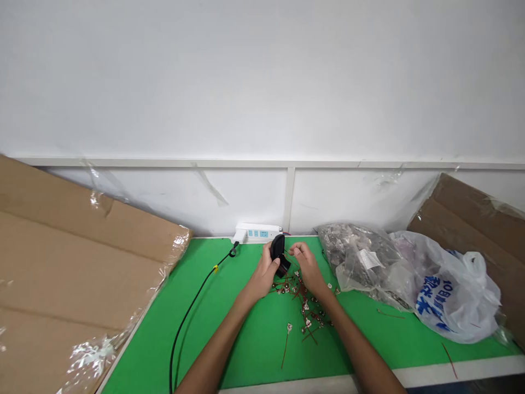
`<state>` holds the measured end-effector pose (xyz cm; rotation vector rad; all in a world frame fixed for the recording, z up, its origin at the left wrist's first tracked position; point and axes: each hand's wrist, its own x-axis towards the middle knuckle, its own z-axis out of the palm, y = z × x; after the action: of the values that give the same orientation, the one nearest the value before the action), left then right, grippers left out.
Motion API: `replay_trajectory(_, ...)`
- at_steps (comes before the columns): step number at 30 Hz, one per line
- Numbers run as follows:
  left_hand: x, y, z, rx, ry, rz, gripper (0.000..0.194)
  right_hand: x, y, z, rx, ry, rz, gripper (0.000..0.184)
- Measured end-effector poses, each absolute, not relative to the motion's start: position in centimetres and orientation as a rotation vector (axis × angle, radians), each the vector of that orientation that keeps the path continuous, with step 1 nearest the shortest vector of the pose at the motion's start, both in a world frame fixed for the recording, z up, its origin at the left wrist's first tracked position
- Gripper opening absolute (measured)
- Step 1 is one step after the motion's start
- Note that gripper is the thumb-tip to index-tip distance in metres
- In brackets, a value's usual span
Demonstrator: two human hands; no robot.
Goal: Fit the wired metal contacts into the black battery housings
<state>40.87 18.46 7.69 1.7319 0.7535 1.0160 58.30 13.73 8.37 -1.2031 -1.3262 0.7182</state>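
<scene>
My left hand (264,272) is shut around a black plastic part (278,251), which stands up from its grip at the far middle of the mat. My right hand (305,264) is beside it, with fingertips curled together close to the part. Whether those fingers pinch a thin wire is too small to tell. Below both hands, a tangle of thin reddish-brown wire leads with small metal terminals (302,300) lies on a green work mat (254,345).
A black cable (192,306) runs along the mat's left side to a white power strip (258,232) at the wall. On the right are a clear bag of metal parts (359,260) and a white plastic bag with blue print (449,290). Cardboard sheets (74,273) lean at the left.
</scene>
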Motion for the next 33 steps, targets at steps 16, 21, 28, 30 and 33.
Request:
replay_trajectory(16, 40.5, 17.6, 10.2, 2.122, 0.620, 0.846, 0.068, 59.1, 14.1, 8.4, -1.034, -1.151, 1.019, 0.031)
replay_trajectory(21, 40.7, 18.4, 9.6, 2.101, 0.574, 1.032, 0.065, 59.0, 13.8, 9.0, -1.062, -1.081, 1.065, 0.033)
replay_trajectory(28, 41.0, 18.7, 8.6, 2.092, 0.612, 1.125, 0.065, 58.3, 13.6, 9.0, -1.051, -0.997, 1.116, 0.035)
replay_trajectory(30, 41.0, 18.6, 8.7, 2.102, 0.620, 1.127, 0.064, 58.3, 13.6, 9.0, -1.054, -0.994, 1.117, 0.035)
replay_trajectory(33, 40.9, 18.5, 9.0, 2.119, 0.633, 1.116, 0.063, 58.3, 13.7, 8.9, -1.050, -0.994, 1.129, 0.036)
